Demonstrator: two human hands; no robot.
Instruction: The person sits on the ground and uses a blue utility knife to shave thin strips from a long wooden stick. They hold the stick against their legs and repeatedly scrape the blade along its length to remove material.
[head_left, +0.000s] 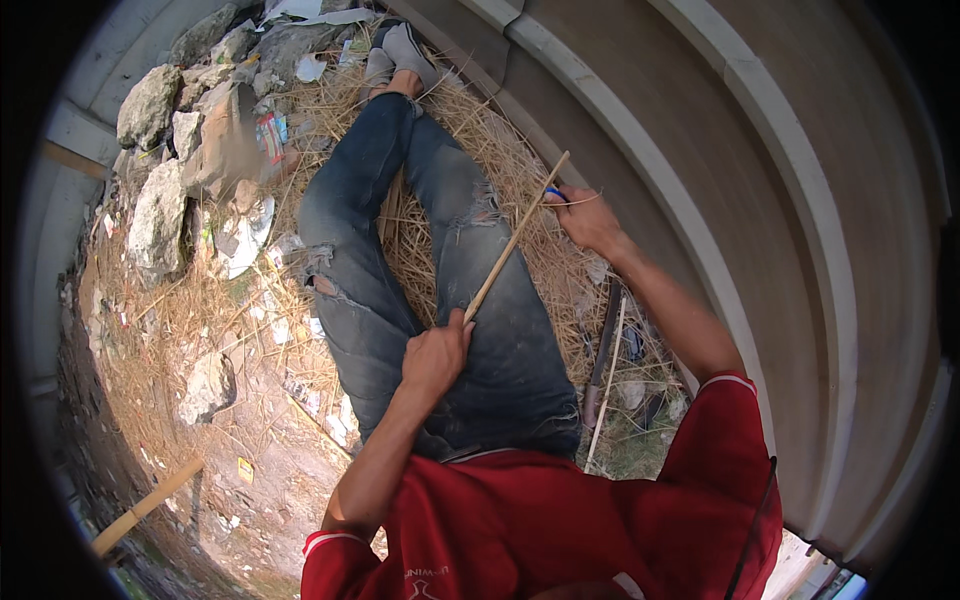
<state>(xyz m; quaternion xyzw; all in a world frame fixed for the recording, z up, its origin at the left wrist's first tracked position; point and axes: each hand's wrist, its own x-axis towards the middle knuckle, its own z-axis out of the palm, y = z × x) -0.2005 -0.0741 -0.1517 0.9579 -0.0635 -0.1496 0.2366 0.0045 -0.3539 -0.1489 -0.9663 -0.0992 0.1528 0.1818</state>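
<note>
A slim, pale wooden stick (515, 238) slants up and to the right across my left thigh and past the right knee of my jeans. My left hand (436, 358) is closed around its lower end, above my lap. Near the upper end, my right hand (586, 218) is closed on a small blue tool (555, 193) that touches the stick. Most of the tool is hidden by my fingers, so its exact kind is unclear. A thin, curled pale strip shows beside the right fingers.
My outstretched legs in torn jeans (365, 270) lie over dry straw (320, 120). A ribbed metal wall (690, 170) rises close on the right. Large stones (160, 215) and litter lie left. A long dark-bladed tool (603, 340) lies by my right hip, and a wooden pole (150, 505) stands lower left.
</note>
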